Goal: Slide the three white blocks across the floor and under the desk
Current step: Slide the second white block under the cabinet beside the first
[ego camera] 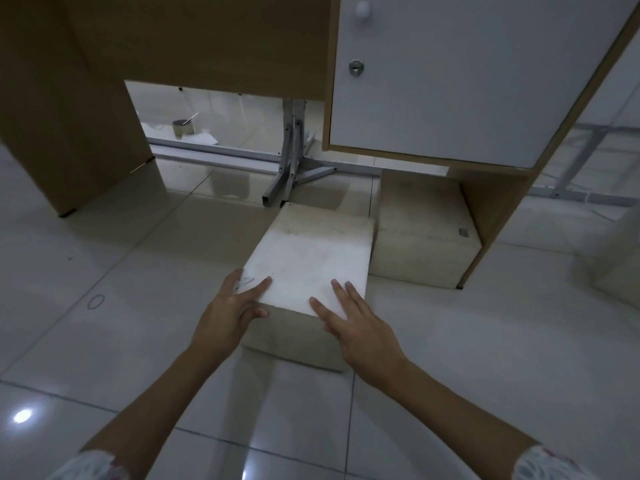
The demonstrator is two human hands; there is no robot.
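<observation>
A folded metal frame (291,161) is seen on the tiled floor (450,358) just beyond the white block (311,258), at the desk (214,39) opening. A second block (426,233) is tucked beneath the white cabinet door (467,81), just beside the first. The near block is scuffed and off-white. Its near top edge is pressed by the left hand (228,313) and right hand (360,327), fingers straight, nothing gripped.
</observation>
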